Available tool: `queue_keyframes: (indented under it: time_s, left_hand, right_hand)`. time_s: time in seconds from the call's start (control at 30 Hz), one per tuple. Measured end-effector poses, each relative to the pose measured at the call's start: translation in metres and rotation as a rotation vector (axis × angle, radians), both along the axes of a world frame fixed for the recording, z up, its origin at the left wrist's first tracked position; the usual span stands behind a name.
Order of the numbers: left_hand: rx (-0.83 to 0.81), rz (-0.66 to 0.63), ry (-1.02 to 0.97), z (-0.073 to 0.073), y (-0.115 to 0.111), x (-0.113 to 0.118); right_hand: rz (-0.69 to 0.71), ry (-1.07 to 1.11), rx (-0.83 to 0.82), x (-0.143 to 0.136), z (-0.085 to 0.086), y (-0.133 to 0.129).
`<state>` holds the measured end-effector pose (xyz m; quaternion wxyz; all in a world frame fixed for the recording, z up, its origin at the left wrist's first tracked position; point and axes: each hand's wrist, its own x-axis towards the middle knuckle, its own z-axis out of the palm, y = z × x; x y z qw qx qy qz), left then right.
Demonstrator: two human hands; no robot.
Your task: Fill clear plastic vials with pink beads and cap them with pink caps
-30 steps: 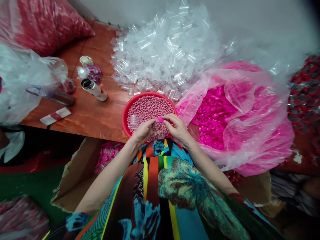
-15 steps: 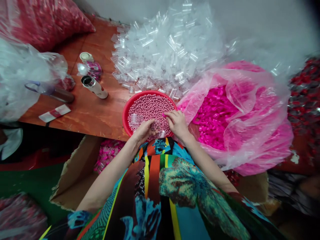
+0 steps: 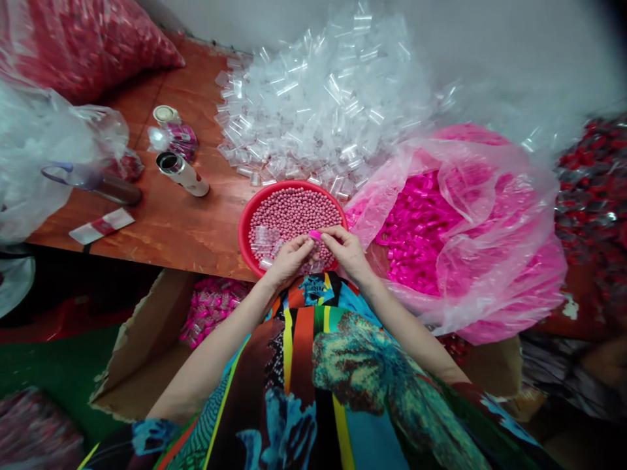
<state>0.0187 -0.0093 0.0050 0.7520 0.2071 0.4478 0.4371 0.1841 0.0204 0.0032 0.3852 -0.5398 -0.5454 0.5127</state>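
A red bowl (image 3: pixel 245 225) full of small pink beads (image 3: pixel 294 212) sits at the table's front edge, with several clear plastic pieces (image 3: pixel 266 240) lying on the beads at its left. Over the bowl's near part, my left hand (image 3: pixel 292 258) is closed around a clear piece, partly hidden by the fingers. My right hand (image 3: pixel 347 251) pinches a bright pink cap (image 3: pixel 315 235) between its fingertips, close against the fingertips of my left hand. Right of the bowl, an open pink plastic bag (image 3: pixel 504 228) holds many bright pink caps (image 3: pixel 418 228).
Behind the bowl rises a heap of clear pieces (image 3: pixel 318 98). On the left of the table (image 3: pixel 215 228) stand an open flask (image 3: pixel 183 175), a bottle (image 3: pixel 115 188) and bags. Below the edge, a cardboard box (image 3: pixel 142 346) holds pink pieces. Red pieces (image 3: pixel 592 189) lie at far right.
My right hand has moved slightly left and down with the pink cap, meeting my left hand. My left fingers have closed in more. The view has shifted slightly.
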Motion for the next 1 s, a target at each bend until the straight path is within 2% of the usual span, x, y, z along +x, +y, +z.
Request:
queue_keyframes:
  time_s: [0.07,0.13,0.3,0.43,0.53,0.63,0.73,0.83,0.9,1.0]
  left_hand:
    - [0.0,0.012,-0.011,-0.001,-0.001,0.005]
    - [-0.004,0.012,-0.017,-0.001,-0.002,0.009]
    - [-0.032,0.014,-0.027,0.003,-0.001,0.01]
    - [-0.074,0.028,-0.045,0.005,-0.001,0.009]
    - [-0.047,0.034,-0.028,0.002,-0.003,0.009]
    - [0.002,0.022,0.004,-0.005,-0.005,0.006]
    - [0.047,-0.044,0.045,-0.009,-0.007,0.003]
    - [0.064,-0.108,0.059,-0.009,-0.007,0.0]
    - [0.032,-0.102,0.014,-0.007,-0.005,-0.001]
    - [-0.014,-0.044,-0.08,-0.004,-0.001,-0.002]
  right_hand:
    - [-0.056,0.011,-0.029,-0.001,-0.004,-0.003]
    - [-0.079,-0.02,0.009,-0.001,-0.005,-0.004]
    - [-0.001,-0.145,0.196,0.001,0.002,-0.004]
    - [0.002,-0.159,0.198,-0.002,0.002,-0.005]
    - [-0.012,-0.162,0.194,-0.003,0.002,-0.006]
    - [0.099,-0.151,0.229,0.003,0.006,-0.002]
    - [0.252,-0.188,0.242,0.013,0.013,0.002]
    - [0.324,-0.213,0.233,0.016,0.018,0.001]
    - [0.287,-0.192,0.218,0.014,0.017,-0.004]
    - [0.151,-0.092,0.134,0.006,0.01,-0.014]
